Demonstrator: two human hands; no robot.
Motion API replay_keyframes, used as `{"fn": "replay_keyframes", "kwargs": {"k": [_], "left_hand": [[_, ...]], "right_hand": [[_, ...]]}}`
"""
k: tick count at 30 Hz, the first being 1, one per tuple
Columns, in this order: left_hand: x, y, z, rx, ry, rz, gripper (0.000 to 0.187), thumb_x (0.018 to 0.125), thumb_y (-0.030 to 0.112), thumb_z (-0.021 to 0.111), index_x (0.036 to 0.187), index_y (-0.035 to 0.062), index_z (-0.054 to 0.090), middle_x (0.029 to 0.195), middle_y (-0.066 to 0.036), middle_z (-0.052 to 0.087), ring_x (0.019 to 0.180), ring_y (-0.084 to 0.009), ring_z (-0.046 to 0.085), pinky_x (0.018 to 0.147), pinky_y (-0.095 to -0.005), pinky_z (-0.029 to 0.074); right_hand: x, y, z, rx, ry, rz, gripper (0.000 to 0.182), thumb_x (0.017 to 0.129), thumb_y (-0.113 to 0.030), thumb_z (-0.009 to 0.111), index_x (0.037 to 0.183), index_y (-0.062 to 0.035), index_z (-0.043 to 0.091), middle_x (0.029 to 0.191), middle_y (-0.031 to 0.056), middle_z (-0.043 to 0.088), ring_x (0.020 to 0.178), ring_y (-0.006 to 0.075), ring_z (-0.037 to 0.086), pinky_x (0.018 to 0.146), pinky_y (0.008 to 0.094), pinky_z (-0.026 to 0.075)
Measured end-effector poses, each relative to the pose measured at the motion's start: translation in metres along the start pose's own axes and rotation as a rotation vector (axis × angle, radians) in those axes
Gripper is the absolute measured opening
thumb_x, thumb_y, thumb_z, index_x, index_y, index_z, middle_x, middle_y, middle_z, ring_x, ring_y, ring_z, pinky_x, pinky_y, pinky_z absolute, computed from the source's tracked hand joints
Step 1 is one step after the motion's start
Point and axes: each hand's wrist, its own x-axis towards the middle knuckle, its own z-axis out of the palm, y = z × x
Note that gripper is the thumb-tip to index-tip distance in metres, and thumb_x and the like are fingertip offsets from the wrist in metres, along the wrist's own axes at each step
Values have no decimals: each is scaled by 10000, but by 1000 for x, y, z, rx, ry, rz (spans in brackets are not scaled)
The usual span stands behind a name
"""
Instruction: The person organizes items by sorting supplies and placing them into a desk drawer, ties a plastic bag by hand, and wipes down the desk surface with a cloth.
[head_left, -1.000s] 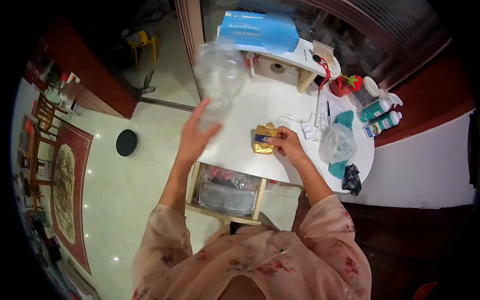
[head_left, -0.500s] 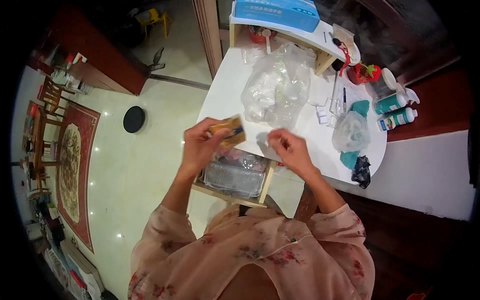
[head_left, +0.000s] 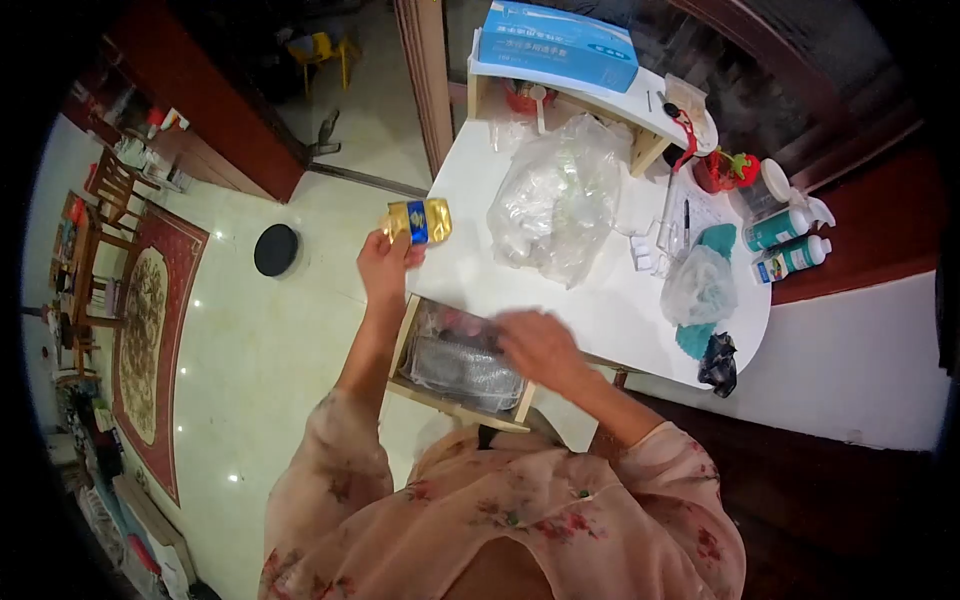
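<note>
A small gold packet with a blue label (head_left: 418, 221) is pinched in my left hand (head_left: 390, 262), at the left edge of the white table (head_left: 470, 245). My right hand (head_left: 540, 348) is over the right back part of the open drawer (head_left: 408, 340), its fingers pointing down and blurred; whether they hold anything cannot be made out. Inside the drawer lie a clear, ribbed plastic package (head_left: 462, 375) and some pinkish items behind it. A large clear plastic bag (head_left: 556, 200) lies crumpled on the table beyond my hands.
A blue box (head_left: 558, 45) stands on the raised shelf. At the table's right are two green-and-white bottles (head_left: 795, 260), a small bag over teal cloth (head_left: 698, 287) and a black plastic bag (head_left: 718, 364). A round black object (head_left: 275, 250) is on the floor at left.
My left hand has moved forward and left with the gold packet, whose blue label now shows plainly. My right hand has come down and left, from above the table to the drawer.
</note>
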Motion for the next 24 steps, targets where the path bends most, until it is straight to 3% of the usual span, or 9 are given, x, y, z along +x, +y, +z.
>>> {"fn": "replay_keyframes", "kwargs": {"k": [2,3,7,10,11,13,16,19,24], "left_hand": [[25,5,29,-182,-149,-80,307,906,129,608,1137,-54,523,853,-71,647,763,-131,617,685,-260,515],[32,4,42,-273,-226,-122,370,896,140,630,1181,-57,501,847,-75,649,771,-132,617,689,-261,516],[52,-37,75,362,-191,202,717,787,280,762,1327,-35,411,1140,-223,591,971,-282,618,842,-357,510],[30,-38,98,400,-266,56,802,775,313,771,1382,-4,355,1259,-255,511,1091,-283,561,884,-372,489],[26,-29,100,319,-384,-110,929,751,338,789,1437,3,261,1364,-282,396,1193,-306,496,938,-372,463],[6,-2,107,269,-436,-160,998,738,349,798,1463,10,201,1385,-287,365,1240,-321,456,965,-383,449],[-9,15,105,277,-538,0,1104,706,370,818,1487,15,124,1428,-286,306,1289,-328,410,1016,-393,407],[-29,43,98,261,-584,75,1063,761,361,773,1494,12,86,1457,-254,291,1303,-316,397,1056,-391,365],[-18,15,41,-370,-662,-116,698,919,264,584,1461,5,228,1405,-173,412,1258,-272,453,1077,-367,345]], "right_hand": [[10,26,-12,-238,560,-242,352,845,-164,586,1168,-23,584,1223,158,560,1152,348,511,959,480,388],[20,37,-18,-182,766,-161,414,831,-167,624,1209,-15,548,1244,180,545,1172,364,490,981,488,373],[53,84,-34,5,1192,143,685,776,-154,727,1354,-11,387,1262,234,523,1232,368,447,1040,487,337],[77,128,-26,586,1030,317,786,750,-83,733,1396,1,295,1303,232,484,1256,313,437,1041,433,364],[74,135,-27,782,918,314,801,745,-65,734,1404,0,283,1317,213,468,1245,293,448,1026,412,383],[58,117,-41,1159,662,307,834,735,-28,735,1419,-2,258,1347,176,435,1222,252,469,996,369,421],[36,68,-48,1149,606,23,881,706,-10,738,1439,-28,249,1358,152,417,1225,228,461,992,347,421],[32,30,-34,718,642,-173,902,698,-25,747,1448,-43,246,1327,125,444,1214,205,459,1003,332,406],[24,-6,-34,1112,514,-212,861,699,-17,721,1442,-58,287,1337,100,445,1231,204,439,1042,323,356]]}}
